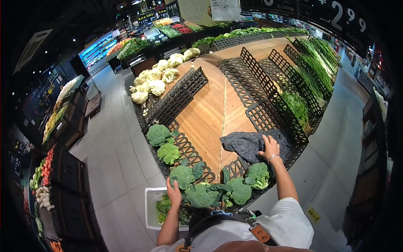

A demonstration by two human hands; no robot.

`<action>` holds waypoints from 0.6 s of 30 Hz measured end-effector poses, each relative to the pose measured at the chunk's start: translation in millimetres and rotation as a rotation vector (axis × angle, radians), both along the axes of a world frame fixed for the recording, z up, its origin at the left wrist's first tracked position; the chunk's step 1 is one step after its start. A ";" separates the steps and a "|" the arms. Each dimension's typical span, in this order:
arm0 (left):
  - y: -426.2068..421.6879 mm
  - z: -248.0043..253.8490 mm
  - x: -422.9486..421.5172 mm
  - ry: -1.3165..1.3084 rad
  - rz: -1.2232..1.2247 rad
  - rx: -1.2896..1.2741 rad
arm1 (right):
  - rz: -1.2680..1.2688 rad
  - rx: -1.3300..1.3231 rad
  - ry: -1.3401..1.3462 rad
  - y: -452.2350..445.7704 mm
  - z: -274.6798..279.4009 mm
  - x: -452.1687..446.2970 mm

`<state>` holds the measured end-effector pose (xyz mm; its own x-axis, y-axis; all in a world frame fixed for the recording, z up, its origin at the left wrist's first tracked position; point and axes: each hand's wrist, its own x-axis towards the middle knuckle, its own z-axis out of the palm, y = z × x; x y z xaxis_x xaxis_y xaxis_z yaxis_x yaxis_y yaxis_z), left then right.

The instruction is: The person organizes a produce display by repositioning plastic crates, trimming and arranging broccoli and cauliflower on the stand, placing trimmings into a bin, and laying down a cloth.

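Observation:
My left hand (pixel 174 193) is at the left side of a broccoli head (pixel 182 176) near the front edge of the display, its fingers against the head. My right hand (pixel 270 148) rests on a crumpled dark grey cloth (pixel 243 145) at the right, fingers spread. More broccoli heads line the front edge, among them one (pixel 241 190) in the middle and one (pixel 257 175) just below the cloth. Two others (pixel 158 135) sit on the left edge. Under my left forearm, a white foam box (pixel 149 210) holds green leaves.
Cauliflowers (pixel 157 87) lie at the back left behind a black plastic divider (pixel 178 97). Black grid racks (pixel 262 115) and leafy greens (pixel 296 105) stand on the right. A wooden board (pixel 210 113) spans the middle. Grey floor tiles (pixel 113 168) run along the left.

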<state>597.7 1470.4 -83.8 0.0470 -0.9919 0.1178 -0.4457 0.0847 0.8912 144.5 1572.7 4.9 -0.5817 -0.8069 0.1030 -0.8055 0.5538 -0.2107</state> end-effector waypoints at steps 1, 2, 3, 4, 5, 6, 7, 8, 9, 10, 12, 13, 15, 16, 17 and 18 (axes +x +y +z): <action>0.4 0.2 -0.3 -0.005 0.005 0.008 | 0.005 0.036 -0.037 -0.2 -4.0 2.6; 0.5 0.3 -0.4 -0.016 0.007 0.012 | 0.010 0.072 -0.074 -2.1 -7.4 4.4; 0.4 0.5 -0.3 -0.015 0.008 0.015 | 0.009 0.118 -0.142 -6.1 -11.6 4.5; 0.5 0.9 -0.6 -0.013 0.009 0.019 | 0.008 0.164 -0.209 -10.2 -13.2 5.5; 0.3 1.1 -1.1 -0.010 0.011 0.025 | 0.009 0.212 -0.275 -13.0 -14.1 6.3; 0.7 1.1 -0.7 -0.010 0.008 0.023 | 0.023 0.226 -0.191 -14.1 -14.0 6.5; -0.1 0.2 0.8 -0.016 0.008 0.019 | 0.024 0.228 -0.202 -14.6 -11.0 7.0; -0.5 -1.1 1.3 -0.019 0.009 0.016 | 0.025 0.232 -0.210 -15.1 -8.0 6.6; -0.6 -3.0 0.7 -0.020 0.011 0.013 | 0.026 0.236 -0.216 -15.7 -5.9 5.4; 0.5 -0.4 -0.8 -0.016 0.007 0.012 | 0.017 0.239 -0.217 -17.3 -7.9 2.9; 2.2 4.8 -1.5 -0.008 0.005 0.011 | 0.003 0.248 -0.218 -21.2 -15.7 -1.9; 2.2 5.3 -1.7 -0.005 0.004 0.015 | 0.000 0.240 -0.203 -21.5 -15.8 -1.4; 2.7 6.4 -0.8 0.000 0.003 0.023 | -0.004 0.223 -0.176 -22.2 -17.3 1.1; 2.5 4.7 0.0 -0.002 0.005 0.017 | -0.008 0.213 -0.171 -23.6 -21.9 0.0; 1.7 3.2 0.2 -0.003 0.006 0.010 | -0.013 0.202 -0.167 -26.0 -29.4 -3.2; 1.2 1.6 0.1 -0.005 0.007 0.004 | -0.018 0.191 -0.163 -27.3 -34.3 -6.1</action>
